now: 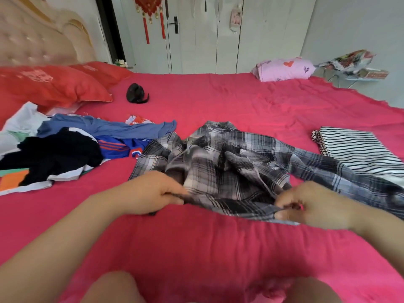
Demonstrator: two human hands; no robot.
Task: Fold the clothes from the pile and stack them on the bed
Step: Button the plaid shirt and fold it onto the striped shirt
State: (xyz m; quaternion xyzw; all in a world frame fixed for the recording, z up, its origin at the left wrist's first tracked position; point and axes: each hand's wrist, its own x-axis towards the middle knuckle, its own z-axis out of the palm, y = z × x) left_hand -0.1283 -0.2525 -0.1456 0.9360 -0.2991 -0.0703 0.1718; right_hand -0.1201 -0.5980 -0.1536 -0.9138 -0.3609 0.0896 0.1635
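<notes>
Both grips are clamped on the near hem of the plaid shirt [229, 158]. My left grip [150, 193] pinches the hem's left corner between thumb and curled fingers, and my right grip [312, 206] pinches the right corner, though blur hides just how those fingertips lie. The shirt sits in the middle of the bed [218, 248] with its collar away from me and its body bunched in ridges between collar and hem. Its right sleeve trails out until it touches, and seems to lap over, the near edge of the folded striped garment [358, 152]. Its left side reaches the fringe of the unfolded pile [65, 154], a heap of blue, black, white and orange clothes. Farther off lie red pillows [50, 84], a small black object [136, 94] and a pink folded bundle [284, 68] at the far edge. I judge this to be the spreading step, with the folding itself not yet begun. If I tug the hem toward me too sharply, the right sleeve could drag across the striped garment and pull its fold open. The left side might likewise catch a piece of the pile and haul it along. Uneven pull between my two grips would skew the shirt, and any ridges left in the body would be pressed into the fold.
</notes>
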